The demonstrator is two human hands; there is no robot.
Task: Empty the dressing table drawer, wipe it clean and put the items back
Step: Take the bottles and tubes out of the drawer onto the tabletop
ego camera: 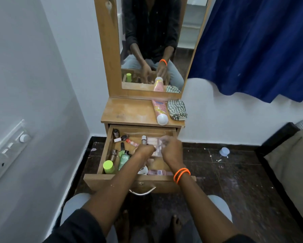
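Observation:
The wooden drawer (101,155) of the dressing table is pulled out and holds several cosmetics: small nail polish bottles (120,138), a green tube (123,159), a lime-capped bottle (108,166) and a pink palette box (153,142). Both hands reach into the drawer's middle. My left hand (144,151) and my right hand (170,149) meet over the palette box, fingers curled on a small pale item that is blurred. On the table top lie a pink bottle (159,109) and a striped cloth (177,109).
A mirror (152,41) stands above the table top. A white wall with a switch panel (6,151) is at the left. A blue curtain (261,50) hangs at the right, a bed edge (287,163) lower right, and a small blue cap (224,151) lies on the dark floor.

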